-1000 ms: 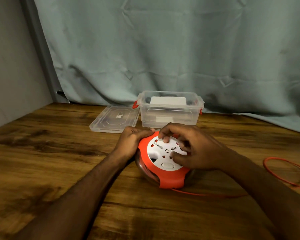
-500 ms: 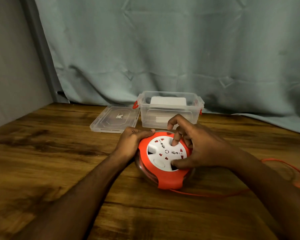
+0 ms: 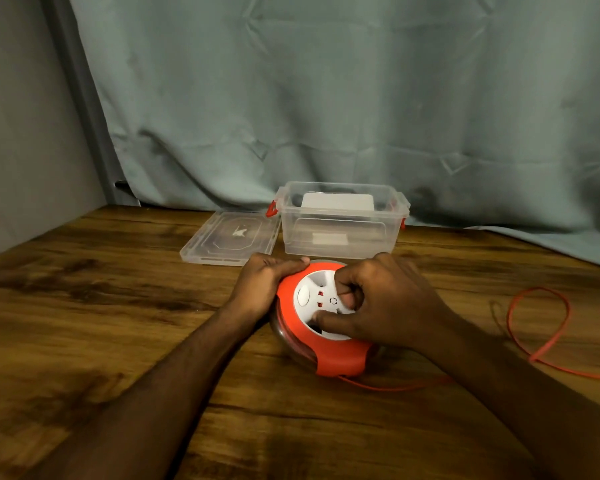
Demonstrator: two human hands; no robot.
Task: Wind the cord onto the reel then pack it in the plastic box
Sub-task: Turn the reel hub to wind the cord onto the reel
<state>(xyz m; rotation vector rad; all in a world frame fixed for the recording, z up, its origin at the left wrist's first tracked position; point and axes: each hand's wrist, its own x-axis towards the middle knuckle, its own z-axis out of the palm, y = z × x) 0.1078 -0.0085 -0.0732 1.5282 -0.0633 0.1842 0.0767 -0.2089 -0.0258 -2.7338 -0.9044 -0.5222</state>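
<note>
Currently reel (image 3: 321,355) sits on worktop (image 3: 118,323), just in front of open plastic box (image 3: 340,220). Left hand (image 3: 265,284) grips its orange rim; right hand (image 3: 385,303) has fingers (image 3: 329,322) curled into the white hub. Loose cord (image 3: 534,327) trails right. Lid (image 3: 231,237) lies beside box.

The reel (image 3: 323,344) is set on the table (image 3: 101,306), near of the plastic box (image 3: 340,223). The lid (image 3: 231,237) is laid just left of the box. The cord (image 3: 534,327) is trailed to the right of the reel.
</note>
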